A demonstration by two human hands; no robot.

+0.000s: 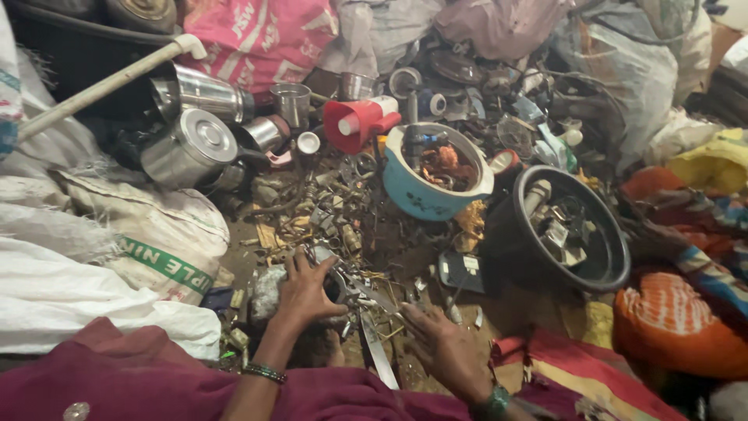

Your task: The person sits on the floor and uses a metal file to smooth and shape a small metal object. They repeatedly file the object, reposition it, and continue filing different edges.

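The left hand [305,290] grips a grey stone [269,292]; the right hand [444,343], fingers spread flat, rests beside a metal strip [378,351]. Beyond the right hand, a blue bowl [413,195] holds rusty scrap (tangled), and a black tub [608,265] holds metal bits.

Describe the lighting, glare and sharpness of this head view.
Head view: dim, warm light; bright glare on the steel pots; deep shadow inside the black tub; left hand and right hand slightly soft; edges bow from wide-angle distortion.
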